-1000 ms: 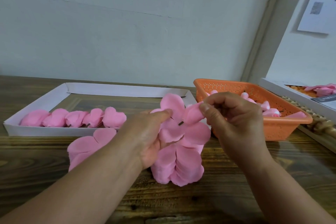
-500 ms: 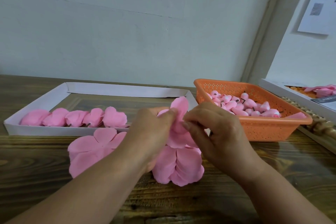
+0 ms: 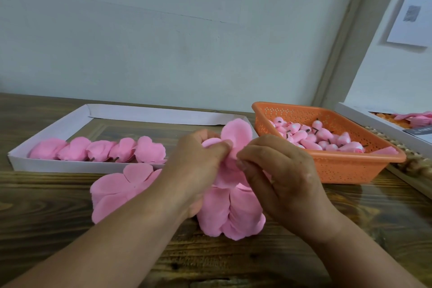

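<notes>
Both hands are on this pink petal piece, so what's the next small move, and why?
Probably gather the petal piece snugly around its centre. The left hand grips the petals, the right hand pinches at the middle, one petal stands up loose, and the flowers lined in the white tray look cupped.

Centre of frame: left hand (image 3: 198, 170) and right hand (image 3: 278, 177) both pinch a pink petal piece (image 3: 236, 138) held above a stack of petals (image 3: 233, 215) on the wooden table (image 3: 58, 206). A second stack (image 3: 117, 192) lies just left. Left of centre, a white tray (image 3: 53, 128) holds a row of flowers (image 3: 98, 149). Right of centre, an orange basket (image 3: 339, 166) holds pink buds (image 3: 322, 138).
</notes>
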### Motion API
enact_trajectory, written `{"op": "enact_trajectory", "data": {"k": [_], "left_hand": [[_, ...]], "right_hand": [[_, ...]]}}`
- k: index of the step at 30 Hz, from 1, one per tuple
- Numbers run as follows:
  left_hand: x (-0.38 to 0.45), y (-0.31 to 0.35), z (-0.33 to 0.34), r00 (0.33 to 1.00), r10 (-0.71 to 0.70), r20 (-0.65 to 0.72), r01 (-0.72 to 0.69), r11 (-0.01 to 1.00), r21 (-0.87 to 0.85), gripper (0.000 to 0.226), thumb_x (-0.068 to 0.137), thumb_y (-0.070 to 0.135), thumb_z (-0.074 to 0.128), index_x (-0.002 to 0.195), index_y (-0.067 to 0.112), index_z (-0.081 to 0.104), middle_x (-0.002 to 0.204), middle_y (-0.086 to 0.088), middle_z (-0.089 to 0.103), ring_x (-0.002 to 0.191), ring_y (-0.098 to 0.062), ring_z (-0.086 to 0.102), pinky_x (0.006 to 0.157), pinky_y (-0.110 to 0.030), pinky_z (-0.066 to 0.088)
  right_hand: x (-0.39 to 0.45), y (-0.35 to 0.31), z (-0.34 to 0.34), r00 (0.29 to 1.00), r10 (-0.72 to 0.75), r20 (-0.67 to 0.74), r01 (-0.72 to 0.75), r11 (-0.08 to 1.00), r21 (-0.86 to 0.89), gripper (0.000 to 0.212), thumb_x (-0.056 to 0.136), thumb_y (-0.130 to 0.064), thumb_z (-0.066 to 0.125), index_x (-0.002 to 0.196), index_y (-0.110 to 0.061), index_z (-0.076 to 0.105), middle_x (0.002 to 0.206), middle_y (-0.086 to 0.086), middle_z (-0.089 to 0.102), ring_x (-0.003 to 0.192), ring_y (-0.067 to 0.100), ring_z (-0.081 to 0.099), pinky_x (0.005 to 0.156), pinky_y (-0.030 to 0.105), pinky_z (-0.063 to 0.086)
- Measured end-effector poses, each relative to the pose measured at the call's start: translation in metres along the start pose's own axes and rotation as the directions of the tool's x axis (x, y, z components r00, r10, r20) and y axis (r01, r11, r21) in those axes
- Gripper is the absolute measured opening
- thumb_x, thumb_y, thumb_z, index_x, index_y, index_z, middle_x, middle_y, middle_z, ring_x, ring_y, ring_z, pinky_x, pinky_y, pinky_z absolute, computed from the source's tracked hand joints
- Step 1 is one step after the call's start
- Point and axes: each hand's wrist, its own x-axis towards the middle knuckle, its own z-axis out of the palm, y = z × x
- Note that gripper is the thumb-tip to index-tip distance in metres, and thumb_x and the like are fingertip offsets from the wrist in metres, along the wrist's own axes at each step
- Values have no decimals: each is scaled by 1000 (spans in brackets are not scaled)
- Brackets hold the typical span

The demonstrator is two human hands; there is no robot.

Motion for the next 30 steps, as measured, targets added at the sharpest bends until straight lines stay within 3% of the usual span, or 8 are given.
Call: {"op": "enact_trajectory", "data": {"k": [5, 11, 16, 19, 23, 26, 30], "left_hand": [[0, 0, -3, 996, -71, 55, 76, 992, -105, 13, 90, 11, 61, 78, 9, 66, 66, -6, 66, 64, -20, 65, 62, -31, 52], [2, -5, -1, 998, -58, 18, 59, 996, -63, 21, 91, 16, 60, 72, 8, 67, 69, -11, 65, 72, -26, 62, 79, -45, 53], [0, -4, -2, 1000, -22, 20, 23, 998, -61, 25, 92, 14, 57, 70, 11, 70, 63, -5, 67, 62, -18, 63, 60, -30, 49], [-2, -3, -2, 998, 6, 67, -4, 999, -31, 25, 92, 12, 56, 72, 5, 71, 73, -12, 72, 73, -25, 67, 69, -38, 55], [-5, -4, 1, 990, 22, 137, -25, 999, 23, 27, 92, 10, 54, 74, 9, 74, 81, -15, 73, 78, -26, 68, 81, -43, 54], [-4, -4, 0, 985, 22, 169, -26, 999, 23, 23, 91, 11, 55, 79, 7, 75, 87, -18, 73, 87, -33, 69, 87, -47, 53], [-5, -5, -2, 974, 31, 225, -34, 999, 6, 11, 84, 13, 68, 91, 14, 76, 88, -10, 75, 89, -26, 71, 87, -42, 56]], "right_hand": [[1, -1, 0, 1000, 15, 4, -15, 1000, 14, 14, 86, -4, 57, 79, 1, 68, 74, 9, 62, 63, 23, 57, 52, 40, 45], [1, 0, 0, 998, 53, 39, -54, 998, 27, 18, 88, -8, 56, 76, 0, 67, 71, 7, 60, 61, 22, 55, 50, 39, 44], [0, 3, 1, 995, 96, 30, -96, 995, 1, 9, 83, 0, 62, 76, -2, 66, 70, 5, 59, 59, 21, 54, 49, 40, 44], [0, 4, -1, 986, 163, 24, -163, 986, 13, 10, 83, -3, 61, 74, -4, 66, 71, 1, 60, 62, 16, 53, 52, 35, 46], [3, 4, -5, 967, 255, 26, -256, 965, 52, 11, 80, -5, 61, 74, -10, 68, 73, -14, 56, 68, 0, 49, 62, 13, 41], [4, 3, -6, 947, 319, 39, -321, 941, 110, 12, 79, -7, 61, 71, -12, 68, 70, -26, 52, 67, -6, 49, 62, 9, 39], [5, 1, -8, 923, 383, 46, -385, 911, 147, 12, 79, -7, 60, 77, -12, 70, 68, -32, 51, 71, -11, 53, 63, 5, 39]]}}
